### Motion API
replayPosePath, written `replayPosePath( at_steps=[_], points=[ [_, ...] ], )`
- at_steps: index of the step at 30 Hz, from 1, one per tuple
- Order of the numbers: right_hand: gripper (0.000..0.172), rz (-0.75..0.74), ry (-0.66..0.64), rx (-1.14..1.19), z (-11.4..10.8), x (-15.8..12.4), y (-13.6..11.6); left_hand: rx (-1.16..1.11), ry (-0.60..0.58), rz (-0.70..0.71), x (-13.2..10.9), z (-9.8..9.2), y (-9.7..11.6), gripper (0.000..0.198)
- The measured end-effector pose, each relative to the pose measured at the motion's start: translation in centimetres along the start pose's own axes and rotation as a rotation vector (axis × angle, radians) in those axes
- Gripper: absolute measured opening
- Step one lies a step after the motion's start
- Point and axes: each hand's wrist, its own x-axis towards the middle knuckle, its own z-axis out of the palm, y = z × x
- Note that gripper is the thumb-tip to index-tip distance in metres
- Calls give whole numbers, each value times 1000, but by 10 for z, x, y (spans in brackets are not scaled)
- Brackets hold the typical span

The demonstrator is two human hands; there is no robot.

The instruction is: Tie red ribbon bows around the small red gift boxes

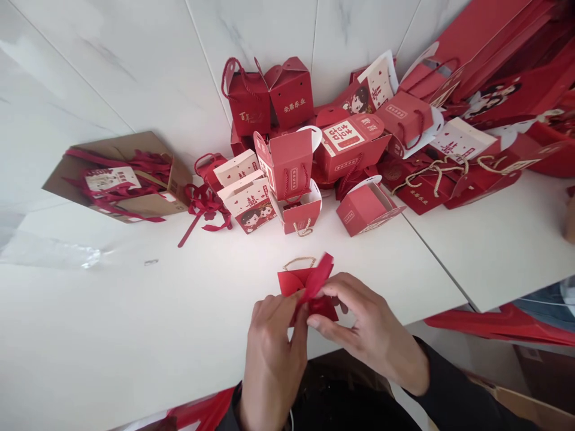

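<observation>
Near the table's front edge is a small red gift box (pixel 287 282) with a twisted gold cord handle (pixel 300 261) on its far side. A glossy red ribbon (pixel 320 277) stands up from its front in a loop or end, slightly blurred. My left hand (pixel 275 347) pinches the ribbon between thumb and forefinger against the box. My right hand (pixel 371 326) curls in from the other side, forefinger on the ribbon and thumb low by the box; its other fingertips are partly behind the box. Both hands cover much of the box front.
An open cardboard carton (pixel 175 179) of red ribbons stands at the left, a ribbon bow (pixel 206 206) beside it. Several red gift boxes (pixel 350 143) crowd the wall side. A clear plastic bag (pixel 58 251) lies far left. A seam (pixel 433 254) crosses the white tabletop (pixel 135 335).
</observation>
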Motion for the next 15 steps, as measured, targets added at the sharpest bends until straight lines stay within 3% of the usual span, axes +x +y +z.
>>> replayPosePath(
  at_steps=[3,7,10,12,15],
  points=[
    [7,107,-28,39,3,6,-5,7,-41,46,-1,0,1,16],
    [15,199,15,94,3,9,-5,117,-102,70,-4,-7,0,8],
    [13,232,41,89,-1,9,-2,91,-110,-64,-6,-12,-3,22],
    [8,203,45,44,-4,6,0,26,-63,-194,-6,-13,-5,29],
    [21,92,105,-53,-6,1,4,-123,104,-308,-4,-15,-3,35]
  ],
)
